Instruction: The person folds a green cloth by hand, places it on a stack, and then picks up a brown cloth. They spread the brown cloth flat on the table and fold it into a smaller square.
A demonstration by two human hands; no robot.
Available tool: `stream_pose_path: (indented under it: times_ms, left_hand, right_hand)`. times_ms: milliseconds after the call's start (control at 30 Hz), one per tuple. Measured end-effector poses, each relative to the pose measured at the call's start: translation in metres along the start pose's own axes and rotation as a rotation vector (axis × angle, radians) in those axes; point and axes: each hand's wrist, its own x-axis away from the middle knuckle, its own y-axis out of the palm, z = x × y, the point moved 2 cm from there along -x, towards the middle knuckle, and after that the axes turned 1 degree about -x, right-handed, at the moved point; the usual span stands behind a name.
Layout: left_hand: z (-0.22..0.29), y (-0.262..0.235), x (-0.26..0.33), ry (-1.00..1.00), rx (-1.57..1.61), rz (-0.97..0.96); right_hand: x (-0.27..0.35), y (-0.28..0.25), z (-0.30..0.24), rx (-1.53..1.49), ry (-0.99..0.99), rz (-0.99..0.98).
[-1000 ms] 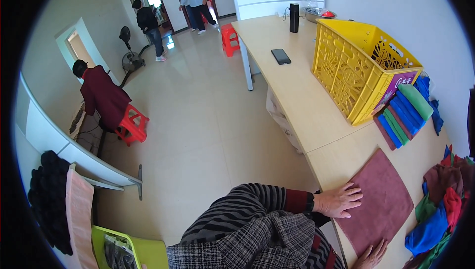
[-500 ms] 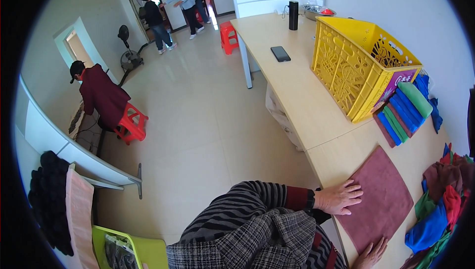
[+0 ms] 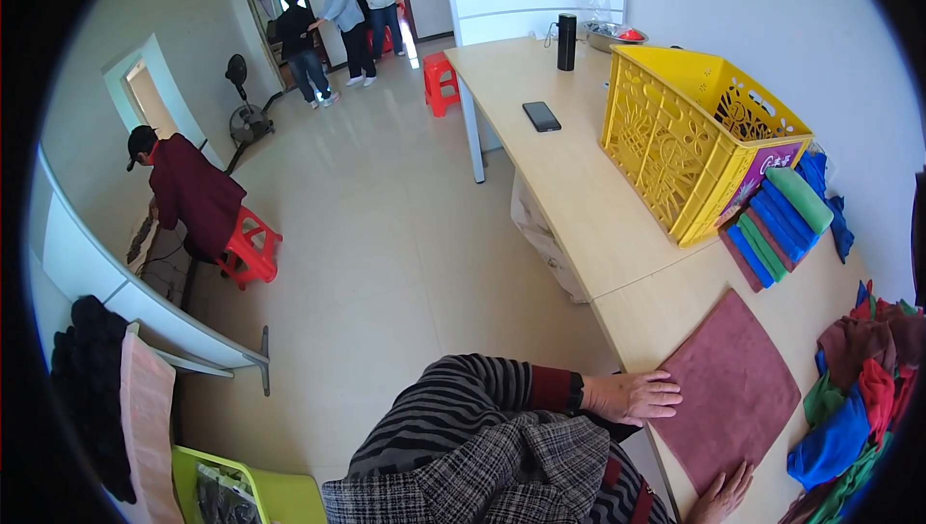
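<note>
A square brownish-red cloth lies spread flat on the table, one corner pointing away from me. My left hand is at the cloth's left corner, its fingers stretched out over the edge. Along the near edge rests my right hand, fingers laid out on the cloth and part of the palm cut off by the picture's lower rim. Neither hand grips anything. Beyond the cloth sits a stack of folded cloths in blue, green and brownish red. To the right is a loose heap of crumpled cloths in several colours.
A yellow plastic crate stands farther along the wooden table, near a phone, a black cylinder and a metal bowl. A person sits on a red stool at left; several people stand by the doors.
My left hand has slid left across the cloth to its corner. My right hand stays at the near edge. The view has shifted slightly, and the people at the back have moved.
</note>
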Motion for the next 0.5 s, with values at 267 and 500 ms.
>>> stream_pose_path:
  times_ms: [267,500]
  left_hand:
    - [-0.008,-0.011,0.014,-0.041,0.055,0.041]
    - [-0.01,-0.012,0.018,-0.065,0.114,0.132]
  right_hand:
    - [0.004,-0.003,0.0,0.003,0.01,-0.024]
    - [0.012,0.004,0.009,0.022,0.008,-0.02]
